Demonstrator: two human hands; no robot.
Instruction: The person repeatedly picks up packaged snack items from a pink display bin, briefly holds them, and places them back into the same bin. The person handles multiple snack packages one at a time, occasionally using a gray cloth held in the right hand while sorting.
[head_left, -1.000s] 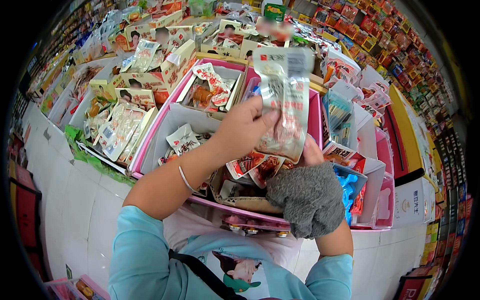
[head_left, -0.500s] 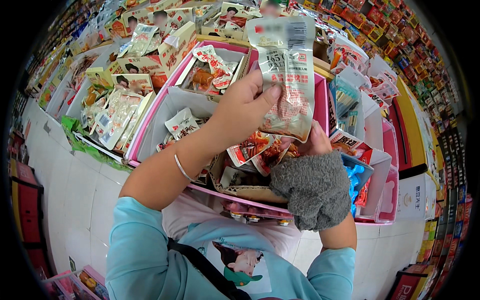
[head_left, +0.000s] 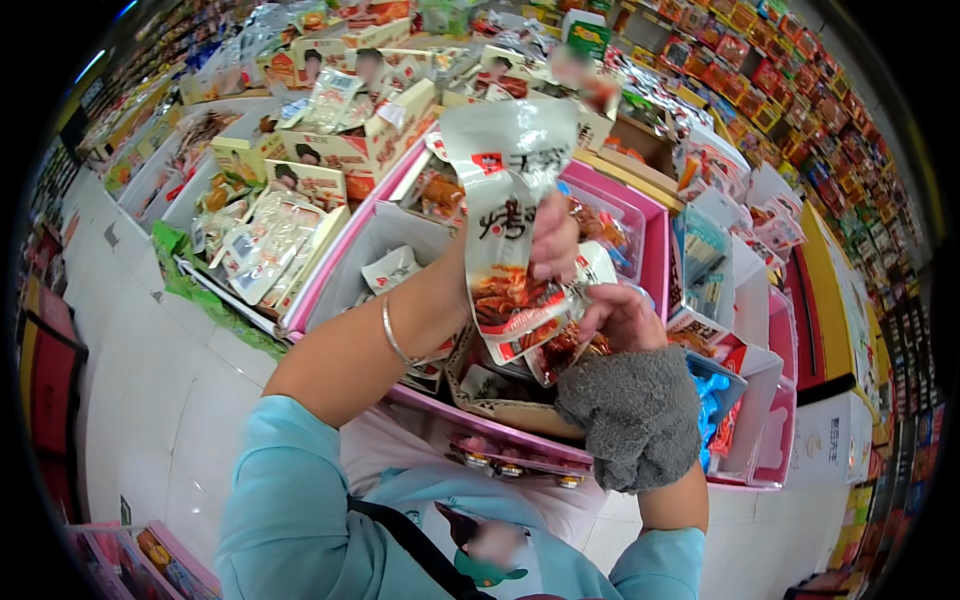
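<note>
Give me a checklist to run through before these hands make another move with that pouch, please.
1. Left hand has hold of the pouch: ok; its fingers curl round the pouch's right edge.
2. Food picture on the pouch faces the wearer: ok; it shows near the lower end.
3. Right hand is free: cannot tell; its fingers are close to other pouches, and any grip is unclear.
4. Right wrist is bare: not ok; a gray cloth is bunched around it.
5. Cardboard box below is in full view: not ok; pouches and the cloth hide parts of it.
</note>
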